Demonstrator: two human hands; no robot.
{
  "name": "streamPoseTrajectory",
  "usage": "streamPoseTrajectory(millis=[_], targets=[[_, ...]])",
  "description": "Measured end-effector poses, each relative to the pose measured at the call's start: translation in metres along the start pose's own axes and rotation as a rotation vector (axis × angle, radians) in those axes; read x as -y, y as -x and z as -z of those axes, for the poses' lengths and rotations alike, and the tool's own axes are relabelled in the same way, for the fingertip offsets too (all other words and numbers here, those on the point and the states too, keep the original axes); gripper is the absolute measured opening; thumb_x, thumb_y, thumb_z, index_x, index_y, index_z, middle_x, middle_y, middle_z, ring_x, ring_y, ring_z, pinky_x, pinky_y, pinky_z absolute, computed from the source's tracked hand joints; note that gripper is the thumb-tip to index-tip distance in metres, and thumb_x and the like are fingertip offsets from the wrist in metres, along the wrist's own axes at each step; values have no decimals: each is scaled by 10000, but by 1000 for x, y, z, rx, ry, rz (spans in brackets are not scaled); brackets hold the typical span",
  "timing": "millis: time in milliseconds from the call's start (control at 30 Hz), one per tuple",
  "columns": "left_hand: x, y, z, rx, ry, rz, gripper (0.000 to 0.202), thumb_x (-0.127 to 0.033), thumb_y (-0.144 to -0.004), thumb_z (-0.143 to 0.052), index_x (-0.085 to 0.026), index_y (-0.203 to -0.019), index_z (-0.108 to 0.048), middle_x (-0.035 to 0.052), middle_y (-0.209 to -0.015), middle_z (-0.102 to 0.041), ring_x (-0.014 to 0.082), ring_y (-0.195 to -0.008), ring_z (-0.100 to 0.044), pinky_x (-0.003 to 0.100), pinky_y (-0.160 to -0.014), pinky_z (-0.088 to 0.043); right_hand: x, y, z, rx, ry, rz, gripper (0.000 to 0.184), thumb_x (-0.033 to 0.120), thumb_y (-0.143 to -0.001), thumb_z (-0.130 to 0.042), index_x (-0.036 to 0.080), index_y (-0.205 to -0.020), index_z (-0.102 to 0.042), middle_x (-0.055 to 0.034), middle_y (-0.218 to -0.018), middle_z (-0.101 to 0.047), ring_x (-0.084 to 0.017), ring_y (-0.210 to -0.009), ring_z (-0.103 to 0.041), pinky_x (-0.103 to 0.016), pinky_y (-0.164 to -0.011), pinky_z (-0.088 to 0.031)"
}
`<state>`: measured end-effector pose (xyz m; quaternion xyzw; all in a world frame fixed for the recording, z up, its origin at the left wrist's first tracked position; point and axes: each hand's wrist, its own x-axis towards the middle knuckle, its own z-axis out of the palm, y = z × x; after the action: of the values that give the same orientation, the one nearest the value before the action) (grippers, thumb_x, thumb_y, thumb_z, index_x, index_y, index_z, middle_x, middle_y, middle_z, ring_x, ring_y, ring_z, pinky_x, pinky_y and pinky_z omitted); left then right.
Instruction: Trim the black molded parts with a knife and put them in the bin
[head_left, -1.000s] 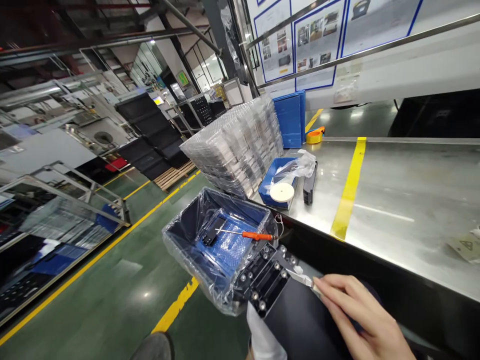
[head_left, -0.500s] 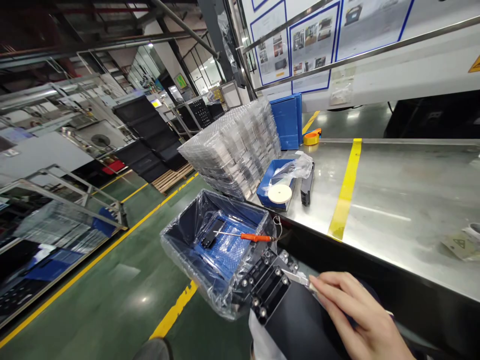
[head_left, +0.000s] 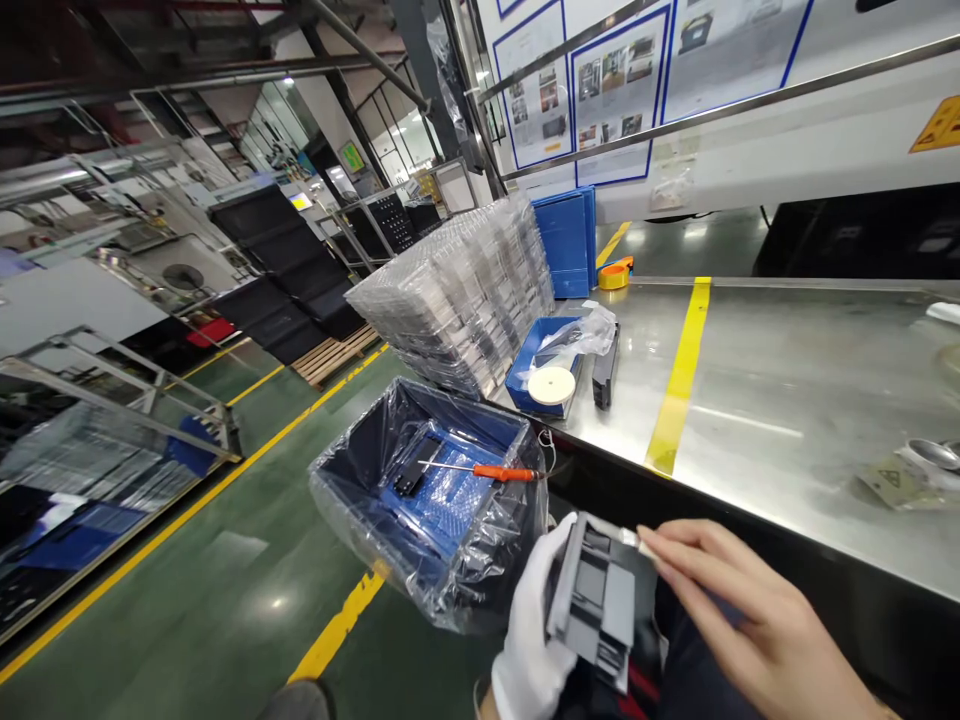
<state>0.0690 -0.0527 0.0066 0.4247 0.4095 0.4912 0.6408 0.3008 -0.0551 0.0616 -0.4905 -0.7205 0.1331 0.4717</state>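
My left hand, in a white glove, is closed round a dark grey moulded plastic part with recesses and raised ribs facing up. Bare, my right hand pinches a small knife between thumb and fingers. Its pale blade is at the part's upper right edge; whether it touches is hard to tell. Just beyond my hands stands a dark blue bin lined with clear plastic. An orange-handled screwdriver lies across the bin's right side, its shaft over a black piece inside.
To the right runs a metal bench with yellow tape across it. On its near left end are a blue tray, a white disc and a dark plastic part. A plastic-wrapped stack stands behind the bin.
The plastic part has been turned: its side with round metal bosses faced up before, its recessed grey side does now. My gloved left hand has come further into view around it.
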Motion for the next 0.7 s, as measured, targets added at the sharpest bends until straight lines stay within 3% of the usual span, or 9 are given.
streamPoseTrajectory(millis=[167, 267, 333, 433, 500, 567, 633, 700], targets=[[4, 6, 4, -151, -226, -191, 550, -331, -823, -805, -279, -1361, -702, 98, -1506, -607, 367, -1501, -434, 483, -1326, -212, 4, 3, 6, -28, 87, -1, 255, 230, -1053, -566, 282, -1281, -667, -59, -1125, -653, -153, -1020, -680, -219, -840, -580], [1, 5, 7, -126, -253, -207, 628, -316, -726, -877, -285, -1334, -721, 91, -1483, -628, 388, -1505, -422, 481, -1327, -212, 3, 6, 9, 33, 51, 8, 267, 250, -1047, -571, 294, -1289, -676, -57, -1138, -667, -155, -1026, -687, -210, -831, -586], [-3, 3, 10, -107, -266, -203, 704, -277, -656, -917, -303, -1332, -721, 75, -1486, -627, 390, -1503, -424, 470, -1333, -186, -1, 7, 9, 4, 54, -16, 244, 272, -1036, -590, 307, -1246, -710, -46, -1133, -686, -154, -1016, -693, -208, -845, -580], [-8, 0, 13, -71, -271, -171, 677, -256, -654, -914, -325, -1305, -739, 58, -1462, -647, 393, -1456, -488, 478, -1329, -206, -8, 6, 9, 42, -93, -226, 217, 392, -1023, -611, 279, -1132, -760, -51, -1077, -714, -166, -946, -702, -232, -833, -577], [-12, -1, 15, -16, -273, -127, 588, -258, -690, -890, -309, -1262, -766, 73, -1418, -678, 405, -1406, -542, 497, -1307, -277, -9, 2, 9, 208, -312, -474, 390, 553, -1012, -577, 210, -993, -762, -51, -880, -699, -149, -715, -648, -238, -646, -542], [-15, 0, 18, 36, -305, -94, 509, -257, -729, -860, -293, -1231, -786, 88, -1373, -706, 410, -1366, -579, 506, -1291, -316, -7, -2, 7, 362, -505, -658, 592, 705, -982, -521, 161, -847, -711, -1, -643, -564, -106, -523, -455, -236, -499, -391], [-18, 3, 21, 52, -344, -89, 502, -255, -741, -852, -317, -1234, -785, 76, -1356, -717, 400, -1349, -597, 500, -1296, -308, -3, -6, 4, 448, -609, -711, 696, 800, -944, -487, 149, -770, -663, 44, -550, -432, -87, -495, -317, -243, -491, -286], [-19, 8, 22, 42, -366, -96, 550, -264, -725, -871, -368, -1255, -768, 47, -1366, -714, 385, -1354, -597, 485, -1299, -307, 0, -9, 0, 477, -638, -697, 727, 836, -920, -482, 151, -740, -644, 51, -536, -405, -86, -505, -278, -248, -505, -252]])
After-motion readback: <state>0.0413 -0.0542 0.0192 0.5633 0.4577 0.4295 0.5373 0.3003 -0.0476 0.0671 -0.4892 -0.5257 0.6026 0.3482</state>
